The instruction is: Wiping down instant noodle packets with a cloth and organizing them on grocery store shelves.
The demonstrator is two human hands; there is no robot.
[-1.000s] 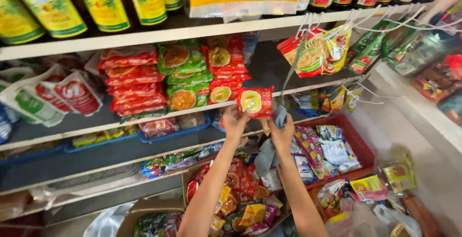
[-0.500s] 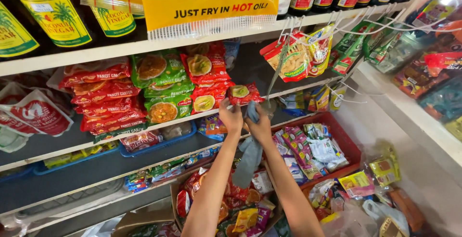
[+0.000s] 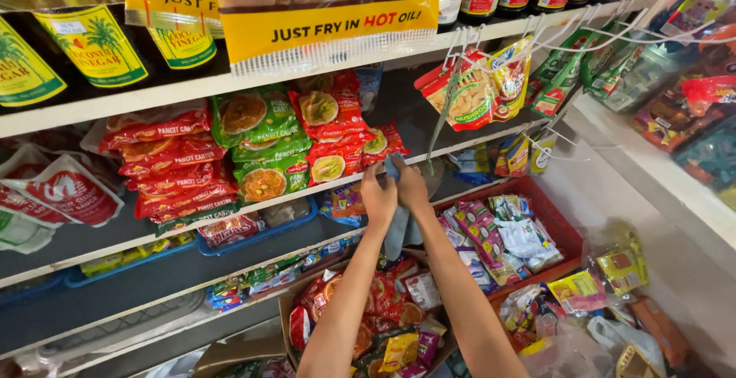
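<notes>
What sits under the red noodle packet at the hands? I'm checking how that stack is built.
The red packet leans on another red packet beside the green ones, on the white shelf. Both hands and a blue cloth hide its lower edge.

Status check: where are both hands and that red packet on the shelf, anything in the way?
Left hand and right hand together at shelf edge. Red noodle packet just beyond the fingers, grip unclear. Blue cloth hanging under the hands. Hanging snack packs close right.
</notes>
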